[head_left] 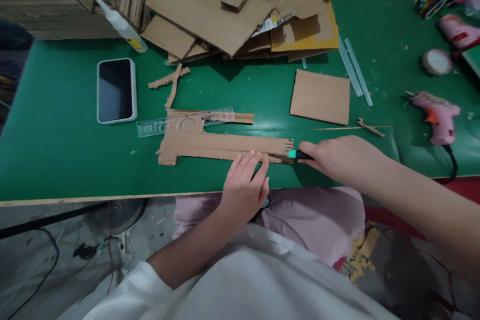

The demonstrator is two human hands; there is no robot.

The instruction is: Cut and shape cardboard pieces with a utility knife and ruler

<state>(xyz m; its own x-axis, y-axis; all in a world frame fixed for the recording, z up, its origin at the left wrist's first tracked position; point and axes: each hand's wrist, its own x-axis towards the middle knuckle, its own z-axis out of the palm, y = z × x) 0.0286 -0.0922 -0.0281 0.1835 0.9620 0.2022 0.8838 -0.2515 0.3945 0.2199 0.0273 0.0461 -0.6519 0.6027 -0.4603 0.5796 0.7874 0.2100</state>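
My left hand (245, 180) lies with its fingers stretched out on the lower edge of a jagged brown cardboard piece (225, 145), near the table's front edge. My right hand (330, 155) is closed around a craft knife (296, 154) with a black and green handle. The knife's tip is at the right end of the cardboard, where the edge is torn into strips; its blade is hard to make out. Across the upper left part of that cardboard rests a clear plastic ruler (185, 122). A thin cardboard strip (243, 118) sticks out near the ruler's right end.
Cardboard sheets (210, 10) are piled at the back, beside a white glue bottle (122, 25). A phone (116, 91) lies left, a cardboard rectangle (320, 97) right of centre. Clear glue sticks (354, 70), a pink glue gun (437, 112) and a tape roll (437, 62) are further right.
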